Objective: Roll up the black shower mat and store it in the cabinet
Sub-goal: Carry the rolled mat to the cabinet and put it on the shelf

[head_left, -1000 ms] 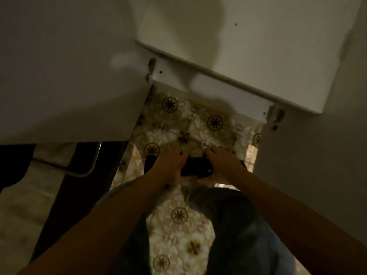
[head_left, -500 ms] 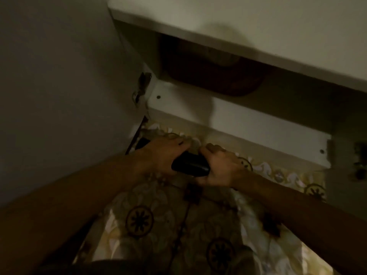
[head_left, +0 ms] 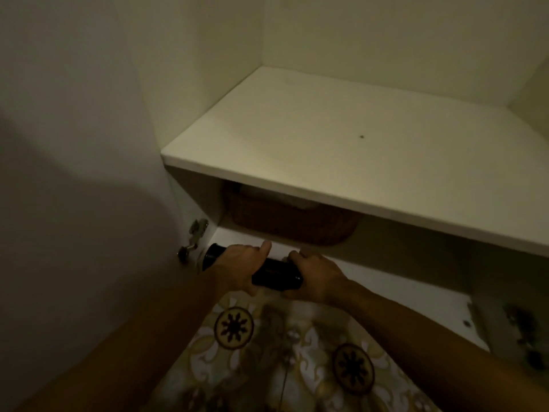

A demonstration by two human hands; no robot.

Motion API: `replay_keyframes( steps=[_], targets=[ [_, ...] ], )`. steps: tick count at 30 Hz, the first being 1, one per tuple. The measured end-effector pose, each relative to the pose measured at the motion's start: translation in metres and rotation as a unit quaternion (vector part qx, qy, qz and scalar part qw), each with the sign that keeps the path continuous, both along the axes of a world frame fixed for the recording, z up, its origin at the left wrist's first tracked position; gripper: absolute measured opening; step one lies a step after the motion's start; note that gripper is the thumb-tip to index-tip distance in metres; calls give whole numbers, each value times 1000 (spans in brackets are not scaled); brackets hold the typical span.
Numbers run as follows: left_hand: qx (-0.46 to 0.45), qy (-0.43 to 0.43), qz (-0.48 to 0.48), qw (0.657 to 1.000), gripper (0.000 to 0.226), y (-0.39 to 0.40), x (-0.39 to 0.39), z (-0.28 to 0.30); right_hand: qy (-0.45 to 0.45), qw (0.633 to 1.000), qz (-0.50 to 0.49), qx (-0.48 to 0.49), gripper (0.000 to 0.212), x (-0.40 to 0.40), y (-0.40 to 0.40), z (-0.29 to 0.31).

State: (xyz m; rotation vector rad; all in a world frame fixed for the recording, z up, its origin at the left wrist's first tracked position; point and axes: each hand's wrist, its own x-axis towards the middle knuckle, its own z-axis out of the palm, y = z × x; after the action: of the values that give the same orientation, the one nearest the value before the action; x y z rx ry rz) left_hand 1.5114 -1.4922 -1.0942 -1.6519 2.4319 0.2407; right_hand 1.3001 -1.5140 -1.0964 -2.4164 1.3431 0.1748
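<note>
Rolled black shower mat [head_left: 276,275] gripped by left hand [head_left: 240,269] and right hand [head_left: 315,278] at the cabinet's bottom shelf [head_left: 386,281]

I see the rolled shower mat [head_left: 276,276] black, the cabinet shelf [head_left: 341,150] white, the woven basket [head_left: 285,221] brown, and the floor tiles [head_left: 285,358] yellow-beige with dark round flowers.

Both hands [head_left: 240,267] [head_left: 316,276] fwd, grip closed

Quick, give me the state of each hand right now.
Left hand: closed on the rolled black mat.
Right hand: closed on the same mat, at its other end.
</note>
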Motion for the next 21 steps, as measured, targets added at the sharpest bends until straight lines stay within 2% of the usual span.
replay_keyframes(
  steps=[4,9,13,16,18,21],
  targets=[
    [19,-7,12,1000,83,-9,8,-10,-8,1000,1,11,79,12,-9,-8],
    [-96,-53,-10,994,75,-10,22,-17,-36,999,-9,3,73,16,-17,-16],
    [-139,-37,0,990,77,-6,18,-19,-53,994,44,-81,68,10,-16,-25],
    [-151,8,45,988,68,-2,11,-21,-11,991,37,-125,83,2,-18,-28],
    [-159,-17,47,986,68,0,10,-24,31,990,23,-136,92,-6,-18,-27],
    [-163,-52,57,984,74,-2,13,-26,60,989,-8,-138,92,-20,-18,-25]
  ],
)
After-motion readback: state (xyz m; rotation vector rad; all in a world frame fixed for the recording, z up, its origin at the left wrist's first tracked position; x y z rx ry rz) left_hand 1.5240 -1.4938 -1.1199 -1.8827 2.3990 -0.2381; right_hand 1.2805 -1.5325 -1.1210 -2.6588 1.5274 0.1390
